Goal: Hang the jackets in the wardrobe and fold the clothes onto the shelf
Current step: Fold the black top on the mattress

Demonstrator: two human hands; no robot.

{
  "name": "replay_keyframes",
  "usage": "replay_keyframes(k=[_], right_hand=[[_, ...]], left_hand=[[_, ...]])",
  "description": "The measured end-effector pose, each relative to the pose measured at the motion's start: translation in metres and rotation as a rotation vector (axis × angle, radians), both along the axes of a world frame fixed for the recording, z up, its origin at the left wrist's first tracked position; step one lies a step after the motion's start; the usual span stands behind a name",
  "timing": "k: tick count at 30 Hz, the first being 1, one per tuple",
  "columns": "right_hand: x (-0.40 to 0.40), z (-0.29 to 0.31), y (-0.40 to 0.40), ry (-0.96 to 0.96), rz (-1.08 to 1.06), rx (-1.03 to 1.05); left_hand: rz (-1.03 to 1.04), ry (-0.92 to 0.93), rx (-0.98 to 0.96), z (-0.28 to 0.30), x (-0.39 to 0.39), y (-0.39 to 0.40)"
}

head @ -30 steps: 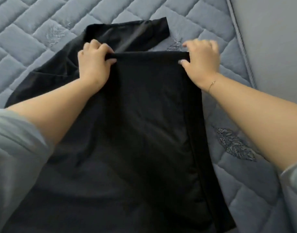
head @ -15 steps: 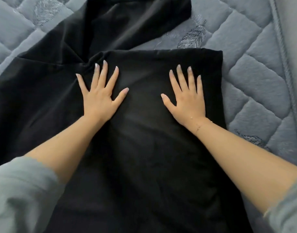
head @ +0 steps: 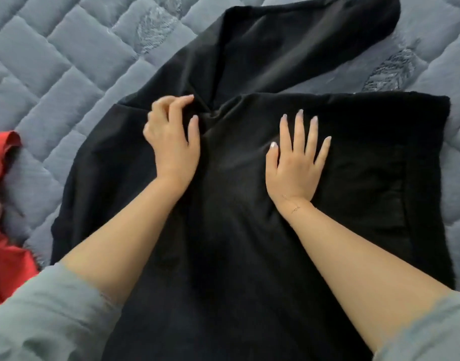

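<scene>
A black garment (head: 249, 230) lies spread on the grey quilted bed cover (head: 67, 82), its near part folded into a long panel with a straight top edge. One black sleeve or flap (head: 301, 43) stretches away toward the top right. My left hand (head: 171, 144) sits at a bunched crease near the middle of the garment, with the fingers curled and the thumb and forefinger pinching the fabric there. My right hand (head: 296, 162) lies flat on the folded panel, fingers straight and spread, pressing it down.
A red piece of clothing (head: 4, 230) lies crumpled at the left edge of the bed, beside the black garment. The quilted cover stretches to the left, top and right of the garment.
Both hands let go of the fold's top edge and flattened on the panel. Now my left hand has moved up-left and curled onto the bunched crease; the view has shifted left, showing the red clothing.
</scene>
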State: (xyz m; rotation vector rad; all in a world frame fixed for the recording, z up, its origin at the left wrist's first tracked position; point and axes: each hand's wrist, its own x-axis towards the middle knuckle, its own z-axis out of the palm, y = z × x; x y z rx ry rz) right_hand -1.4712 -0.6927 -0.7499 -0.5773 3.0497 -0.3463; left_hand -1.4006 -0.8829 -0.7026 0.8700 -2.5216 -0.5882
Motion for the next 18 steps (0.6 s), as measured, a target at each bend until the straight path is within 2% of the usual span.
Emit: replay_keyframes(k=[1, 3, 6, 8, 11, 15, 18], right_hand=[[-0.001, -0.001, 0.000, 0.007, 0.004, -0.002], [0.000, -0.001, -0.001, 0.011, 0.000, -0.003], [-0.001, -0.002, -0.001, -0.001, -0.006, 0.027], [-0.001, -0.003, 0.000, 0.001, -0.013, 0.048], [-0.001, -0.004, -0.002, 0.006, 0.003, 0.045], [-0.003, -0.005, -0.001, 0.005, 0.005, 0.044], [-0.001, -0.006, -0.002, 0.022, -0.003, 0.056]], left_hand=[[0.123, -0.105, -0.068, 0.001, -0.002, -0.020], [0.294, -0.331, -0.076, 0.001, -0.008, -0.057], [0.253, -0.498, -0.080, -0.001, -0.013, -0.092], [0.196, -0.435, -0.098, 0.000, -0.012, -0.110], [0.348, -0.238, -0.022, 0.012, -0.015, -0.143], [0.295, -0.376, 0.004, 0.007, -0.022, -0.147], [0.386, -0.376, -0.024, 0.006, -0.026, -0.121]])
